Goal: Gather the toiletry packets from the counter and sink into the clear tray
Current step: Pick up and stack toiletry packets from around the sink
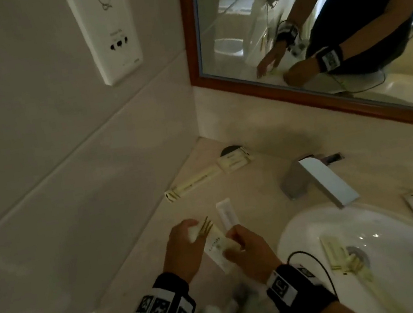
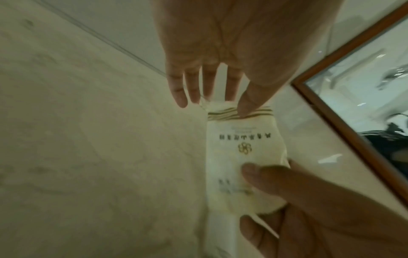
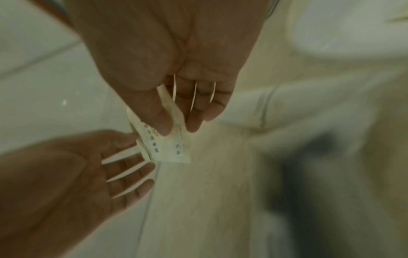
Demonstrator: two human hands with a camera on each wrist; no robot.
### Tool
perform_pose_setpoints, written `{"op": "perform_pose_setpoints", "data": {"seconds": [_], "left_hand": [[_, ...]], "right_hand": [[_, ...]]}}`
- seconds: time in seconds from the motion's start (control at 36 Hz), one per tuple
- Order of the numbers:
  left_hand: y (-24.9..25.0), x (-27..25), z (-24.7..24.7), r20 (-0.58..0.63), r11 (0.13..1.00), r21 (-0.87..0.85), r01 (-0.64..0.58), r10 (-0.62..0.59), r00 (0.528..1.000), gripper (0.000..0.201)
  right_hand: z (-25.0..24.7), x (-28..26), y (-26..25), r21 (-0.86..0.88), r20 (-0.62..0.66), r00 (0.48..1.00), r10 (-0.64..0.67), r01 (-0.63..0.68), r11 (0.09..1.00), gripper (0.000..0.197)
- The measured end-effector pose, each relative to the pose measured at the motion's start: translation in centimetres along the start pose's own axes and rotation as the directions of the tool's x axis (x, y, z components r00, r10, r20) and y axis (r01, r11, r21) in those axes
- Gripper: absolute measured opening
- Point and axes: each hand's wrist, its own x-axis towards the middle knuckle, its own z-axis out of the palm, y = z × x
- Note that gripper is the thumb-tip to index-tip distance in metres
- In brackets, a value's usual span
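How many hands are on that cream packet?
2: the left hand pinches the striped end of the packet; the right hand pinches the other end.

Counter (image 1: 253, 149) w/ packets (image 1: 193, 181), tube (image 1: 226, 214), faucet (image 1: 312, 180).

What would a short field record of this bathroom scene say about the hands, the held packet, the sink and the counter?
left hand: pinches the striped end of the packet
right hand: pinches the packet's other end
packet: cream, gold stripes, held over the counter
tube: white, lying on the counter just beyond the hands
sink: long packets lie by the drain
back corner: more packets
tap: chrome, behind the sink
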Motion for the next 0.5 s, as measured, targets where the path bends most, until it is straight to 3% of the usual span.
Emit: {"op": "perform_pose_setpoints", "data": {"seconds": [0.11,0.25,0.33,0.5], "left_hand": [[4.9,-3.1,4.4,0.140,0.993,-0.015,-0.114,0.115,0.983,0.017],[10.8,-8.7,12.6,0.325,0.961,-0.113,-0.253,0.277,0.904,0.007],[13.6,-12.0,18.1,0.397,0.944,-0.143,-0.299,0.331,0.856,0.021],[16.9,-18.5,29.6,0.554,0.935,-0.108,-0.338,0.339,0.760,0.010]], "right_hand": [[-7.0,-4.8,2.8,0.224,-0.159,0.984,0.076,-0.039,0.974,0.015],[-14.3,-12.2,8.0,0.516,-0.383,0.877,0.291,-0.058,0.854,0.016],[-17.9,-16.3,11.7,0.553,-0.459,0.807,0.373,-0.069,0.830,0.015],[-24.0,-25.1,19.8,0.535,-0.589,0.634,0.502,-0.160,0.830,0.004]]}}
